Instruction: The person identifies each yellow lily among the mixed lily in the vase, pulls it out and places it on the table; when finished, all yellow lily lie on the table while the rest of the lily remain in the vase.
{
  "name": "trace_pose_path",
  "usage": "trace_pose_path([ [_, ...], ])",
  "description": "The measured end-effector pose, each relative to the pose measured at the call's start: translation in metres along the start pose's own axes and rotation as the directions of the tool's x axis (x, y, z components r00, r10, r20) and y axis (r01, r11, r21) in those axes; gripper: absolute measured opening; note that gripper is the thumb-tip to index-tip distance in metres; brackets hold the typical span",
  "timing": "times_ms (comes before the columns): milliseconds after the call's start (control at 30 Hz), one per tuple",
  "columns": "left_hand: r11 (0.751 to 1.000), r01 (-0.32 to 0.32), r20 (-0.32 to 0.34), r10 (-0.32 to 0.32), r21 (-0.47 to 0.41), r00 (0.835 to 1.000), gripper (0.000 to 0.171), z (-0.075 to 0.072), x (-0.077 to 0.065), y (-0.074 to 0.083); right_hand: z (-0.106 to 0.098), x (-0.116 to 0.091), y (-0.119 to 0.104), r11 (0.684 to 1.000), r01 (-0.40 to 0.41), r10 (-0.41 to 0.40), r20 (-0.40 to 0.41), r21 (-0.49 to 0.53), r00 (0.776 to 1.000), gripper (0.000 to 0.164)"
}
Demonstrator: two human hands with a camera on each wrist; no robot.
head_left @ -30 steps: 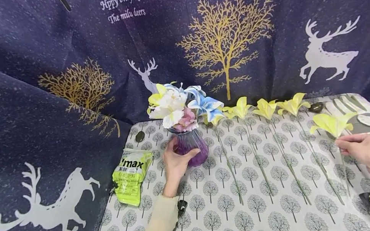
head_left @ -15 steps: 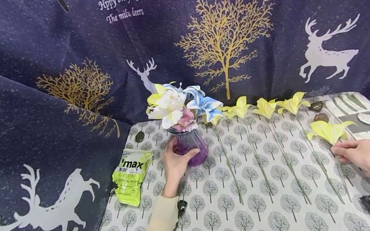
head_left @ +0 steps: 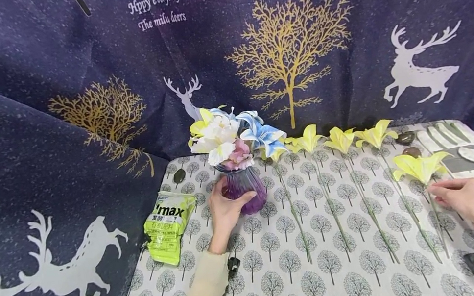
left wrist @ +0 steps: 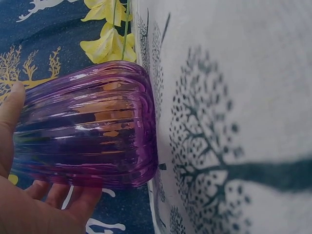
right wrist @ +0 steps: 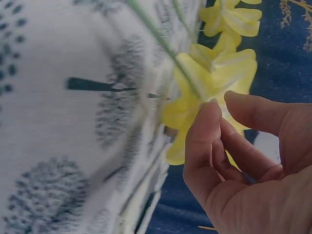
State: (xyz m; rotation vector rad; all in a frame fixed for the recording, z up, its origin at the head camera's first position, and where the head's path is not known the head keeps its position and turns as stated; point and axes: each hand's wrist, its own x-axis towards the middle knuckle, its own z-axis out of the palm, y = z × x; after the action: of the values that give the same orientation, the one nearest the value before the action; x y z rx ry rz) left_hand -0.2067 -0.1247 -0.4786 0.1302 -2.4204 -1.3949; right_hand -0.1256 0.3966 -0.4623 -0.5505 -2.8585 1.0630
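My left hand [head_left: 225,211] grips a ribbed vase [head_left: 247,191], purple at the base, its thumb on the near side and fingers reaching round behind. White, pink, blue and yellow artificial flowers [head_left: 222,135] fill the vase. At the right, my right hand [head_left: 469,198] is beside a yellow lily [head_left: 419,167] lying on the cloth. In the right wrist view a gap shows between thumb and index finger, with the lily's stem [right wrist: 163,44] ending by the index fingertip. Several more yellow lilies [head_left: 375,134] lie in a row, stems towards me.
A green fertilizer bag [head_left: 167,228] lies left of the vase. Dark stones [head_left: 405,138] sit at the back right, and another stone [head_left: 179,175] at the back left. A grey-and-white patterned item [head_left: 473,158] lies at the right edge. A dark deer-print curtain [head_left: 319,59] hangs behind.
The yellow lily has shifted left and come down onto the cloth beside the others. Most recently my right hand has drawn slightly right from its stem. My left hand stays on the vase.
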Motion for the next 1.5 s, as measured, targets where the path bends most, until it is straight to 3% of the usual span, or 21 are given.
trace_pose_path([
  [233,1.0,0.0,0.004,0.0,-0.015,1.0,0.091,-0.002,0.0,-0.001,-0.005,-0.01,-0.03,0.999,0.039,-0.04,-0.07,-0.023,0.997,0.052],
  [367,1.0,0.002,0.001,-0.002,-0.012,1.0,0.092,-0.003,0.001,-0.001,-0.004,-0.016,-0.059,0.997,0.07,-0.068,-0.061,0.038,0.996,0.055],
  [533,1.0,0.002,-0.005,-0.002,-0.007,1.0,0.093,-0.005,0.001,-0.001,0.007,-0.021,-0.102,0.983,0.161,-0.158,-0.041,0.086,0.987,0.05],
  [667,1.0,0.001,-0.006,-0.001,0.0,1.0,0.092,-0.006,0.002,0.0,0.02,-0.02,-0.141,0.963,0.241,-0.244,0.009,0.119,0.97,0.045],
  [900,1.0,0.009,-0.001,-0.009,-0.023,1.0,0.093,-0.003,0.001,-0.001,0.054,-0.018,-0.206,0.896,0.343,-0.378,0.08,0.283,0.922,0.037],
  [1133,1.0,0.01,0.013,-0.01,-0.023,1.0,0.095,-0.001,0.001,0.0,0.079,-0.033,-0.244,0.848,0.365,-0.443,0.135,0.384,0.887,0.028],
  [1300,1.0,0.015,0.014,-0.015,-0.003,1.0,0.095,0.0,0.001,0.002,0.09,-0.043,-0.261,0.838,0.374,-0.458,0.14,0.397,0.878,0.026],
  [1500,1.0,0.019,0.017,-0.02,0.003,1.0,0.096,-0.001,0.003,0.004,0.115,-0.028,-0.281,0.821,0.329,-0.463,0.208,0.466,0.861,0.025],
])
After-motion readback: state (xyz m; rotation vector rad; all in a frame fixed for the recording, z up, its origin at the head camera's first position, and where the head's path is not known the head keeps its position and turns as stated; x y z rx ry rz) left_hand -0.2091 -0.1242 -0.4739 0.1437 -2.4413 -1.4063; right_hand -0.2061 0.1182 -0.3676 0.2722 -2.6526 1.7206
